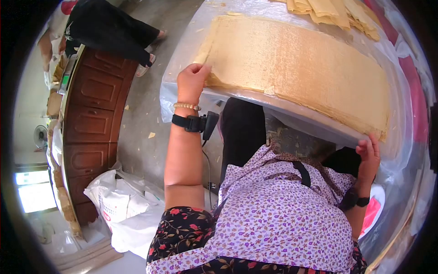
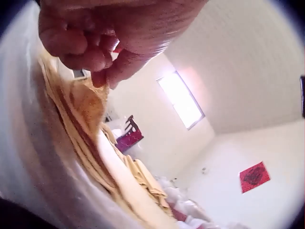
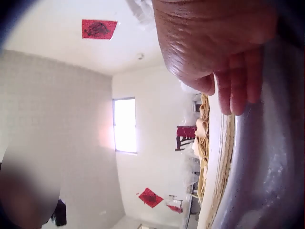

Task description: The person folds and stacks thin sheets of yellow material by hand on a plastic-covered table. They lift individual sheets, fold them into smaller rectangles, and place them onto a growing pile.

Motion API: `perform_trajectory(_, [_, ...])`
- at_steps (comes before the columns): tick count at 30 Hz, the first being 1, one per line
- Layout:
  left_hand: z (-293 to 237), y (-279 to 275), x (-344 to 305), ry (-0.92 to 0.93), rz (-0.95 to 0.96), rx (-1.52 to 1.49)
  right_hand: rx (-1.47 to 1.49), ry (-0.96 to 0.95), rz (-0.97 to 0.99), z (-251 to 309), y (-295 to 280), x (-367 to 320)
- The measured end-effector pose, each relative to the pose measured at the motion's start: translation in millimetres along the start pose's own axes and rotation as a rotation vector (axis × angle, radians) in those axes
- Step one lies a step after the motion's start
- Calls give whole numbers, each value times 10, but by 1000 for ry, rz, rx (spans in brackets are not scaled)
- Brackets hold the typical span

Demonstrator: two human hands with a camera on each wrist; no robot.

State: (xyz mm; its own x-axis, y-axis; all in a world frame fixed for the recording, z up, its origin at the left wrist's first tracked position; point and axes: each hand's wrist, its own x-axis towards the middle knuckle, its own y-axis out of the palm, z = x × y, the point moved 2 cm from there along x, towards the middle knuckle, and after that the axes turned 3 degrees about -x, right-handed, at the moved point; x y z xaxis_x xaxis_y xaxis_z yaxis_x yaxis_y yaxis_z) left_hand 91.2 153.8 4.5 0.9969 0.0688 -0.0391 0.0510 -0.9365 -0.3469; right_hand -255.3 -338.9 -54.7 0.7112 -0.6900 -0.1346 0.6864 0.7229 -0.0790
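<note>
A broad stack of thin yellow sheets [image 1: 296, 59], with a grainy surface like dried bean-curd skin, lies flat near the table's front edge. At its near left corner my left hand [image 1: 191, 84] pinches the edge of a sheet between thumb and fingers. The left wrist view shows that sheet's corner [image 2: 90, 102] lifted away from the layers under it. My right hand [image 1: 368, 160] is at the near right corner, its fingertips right at the stack's edge. In the right wrist view the right hand's fingers [image 3: 238, 88] are straight, beside the layered edge.
Plastic film [image 1: 171, 98] covers the table. More folded yellow sheets [image 1: 331, 11] lie at its far side. Brown cabinets [image 1: 93, 116] stand at the left, with a person in black trousers [image 1: 107, 27] beside them. White sacks [image 1: 132, 210] sit on the floor at the left.
</note>
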Motion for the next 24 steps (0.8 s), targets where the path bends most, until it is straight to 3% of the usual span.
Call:
perform_trajectory(4, [-2,-43,77,-24,33,87,-217,-140,56,486,538,-173])
perform_trajectory(7, [-39,48,57,332,-30,119,-219,-152,281,924,1150,-168])
perform_trajectory(10, [-240,133,-165,640,-160,731,-261,-250,609,1242,1973,-91])
perform_trajectory(11, [-239,139,-196,664,-193,740,-243,-292,713,1284,2267,-66])
perform_trajectory(13, [-256,80,-230,819,-189,761,-56,-126,812,1173,2839,52])
perform_trajectory(14, [-247,50,-243,891,-184,773,-116,-122,837,1142,3090,104])
perform_trajectory(17, [-20,20,-211,677,-82,532,-226,-28,880,1044,3824,179])
perform_trajectory(20, [91,-35,-209,657,-28,467,-514,-59,930,1109,4253,252])
perform_trajectory(21, [219,0,-210,643,8,408,-631,-118,970,1165,4460,235])
perform_trajectory(23, [213,-11,-281,592,17,379,-738,-690,940,1101,4671,142])
perform_trajectory(24, [312,62,-246,586,-71,323,-795,-633,832,1325,4603,-63])
